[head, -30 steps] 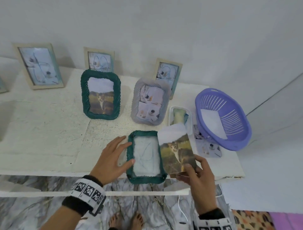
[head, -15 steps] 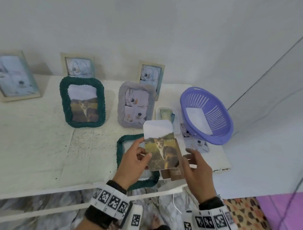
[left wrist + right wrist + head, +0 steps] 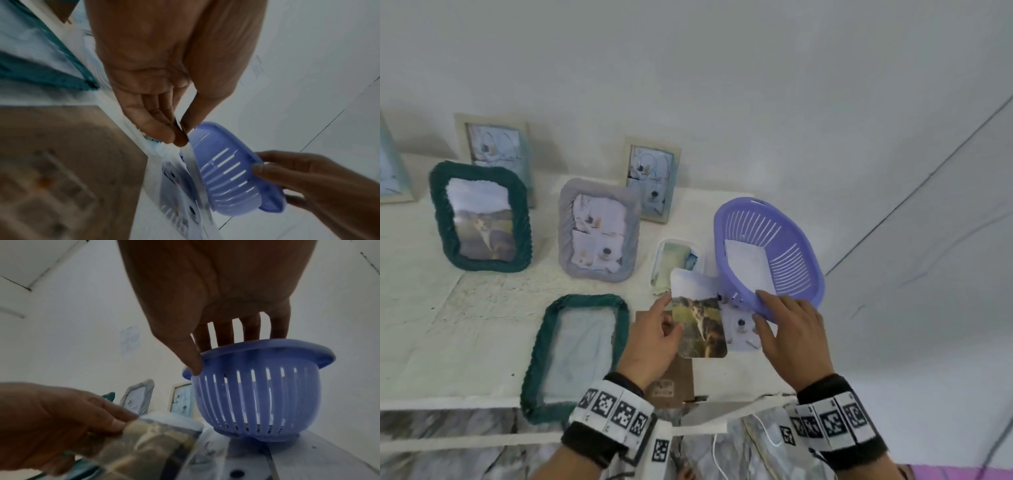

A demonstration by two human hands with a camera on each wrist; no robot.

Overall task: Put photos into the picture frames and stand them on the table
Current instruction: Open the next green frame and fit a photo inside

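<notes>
My left hand (image 3: 654, 339) pinches the left edge of a cat photo (image 3: 700, 322) and holds it just above the table; the wrist view shows thumb and fingers (image 3: 176, 129) closed on the thin sheet (image 3: 195, 170). To its left an empty green woven frame (image 3: 536, 359) lies flat near the front edge. A brown backing board (image 3: 674, 380) lies under my left hand. My right hand (image 3: 787, 329) grips the near rim of the purple basket (image 3: 791, 246), thumb outside and fingers (image 3: 226, 337) over the rim (image 3: 257, 350).
A green frame with a cat photo (image 3: 438, 219) and a grey frame (image 3: 599, 229) stand further back, with wooden frames (image 3: 652, 178) against the wall. A small white tray (image 3: 678, 260) sits beside the basket. Another photo (image 3: 739, 329) lies under the basket's edge.
The cat photo passed from my right hand to my left. The backing board now lies on the table. My right hand moved right and took the basket rim.
</notes>
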